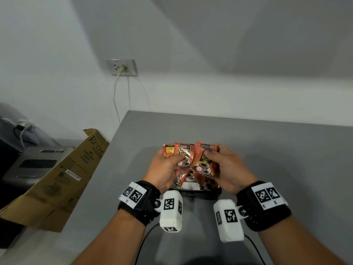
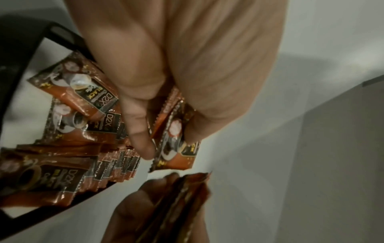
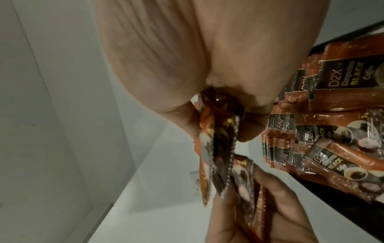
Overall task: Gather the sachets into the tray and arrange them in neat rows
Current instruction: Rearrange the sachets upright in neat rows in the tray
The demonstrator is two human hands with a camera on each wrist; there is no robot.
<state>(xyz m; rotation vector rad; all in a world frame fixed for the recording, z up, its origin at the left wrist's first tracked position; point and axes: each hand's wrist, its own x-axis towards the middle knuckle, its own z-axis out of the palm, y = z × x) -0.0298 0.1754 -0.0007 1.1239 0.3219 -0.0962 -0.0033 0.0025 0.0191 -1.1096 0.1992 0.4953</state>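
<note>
Sachets (image 1: 188, 159) pinched in both my hands, left (image 1: 168, 167) and right (image 1: 227, 169), need edges squared before joining the tray (image 2: 62, 37) rows at six o'clock.

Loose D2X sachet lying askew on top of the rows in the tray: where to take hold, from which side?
Pinch the loose sachet by its crimped short end, from above. It lies flat and tilted across the rows in the tray, so only its top face and edges are free. The left hand and right hand both hold sachets, so one would need freeing first.
</note>
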